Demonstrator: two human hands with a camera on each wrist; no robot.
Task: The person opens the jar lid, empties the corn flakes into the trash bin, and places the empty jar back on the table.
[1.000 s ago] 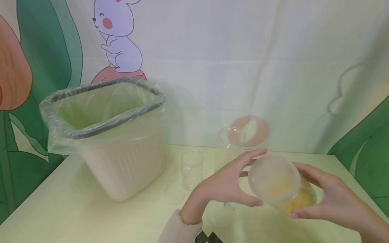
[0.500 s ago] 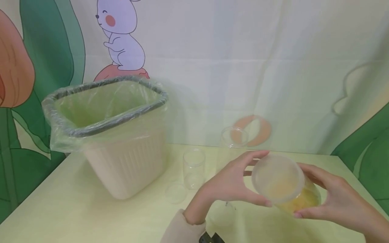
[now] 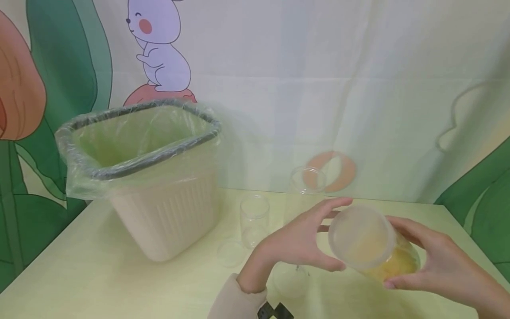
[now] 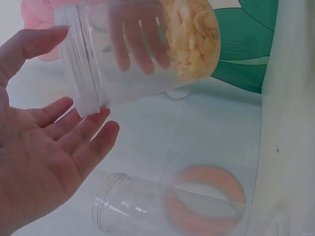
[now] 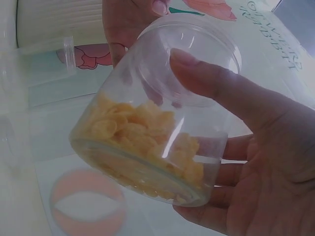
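My right hand (image 3: 436, 257) holds a clear jar (image 5: 162, 105), thumb and fingers round its side. The jar is tilted, and yellow flakes (image 5: 140, 135) are heaped toward its bottom end. Its whitish lid (image 3: 360, 237) faces up and to the left in the head view. Around that lid is my left hand (image 3: 296, 241), thumb at one edge and fingertips at the opposite one. In the left wrist view the lid (image 4: 81, 64) sits on the jar's mouth, pinched at its rim by the fingertips.
A lined waste bin (image 3: 167, 217) stands at the left. Behind my left hand is a tall clear jar (image 3: 307, 179), with a shorter clear jar (image 3: 254, 217) beside it. Two clear discs, one nearer the bin (image 3: 175, 239), lie on the yellow tabletop (image 3: 99, 283).
My left thumb shifted right along the lid's edge half a second ago and is back left now. The jar has stayed in my right hand, moving only slightly.
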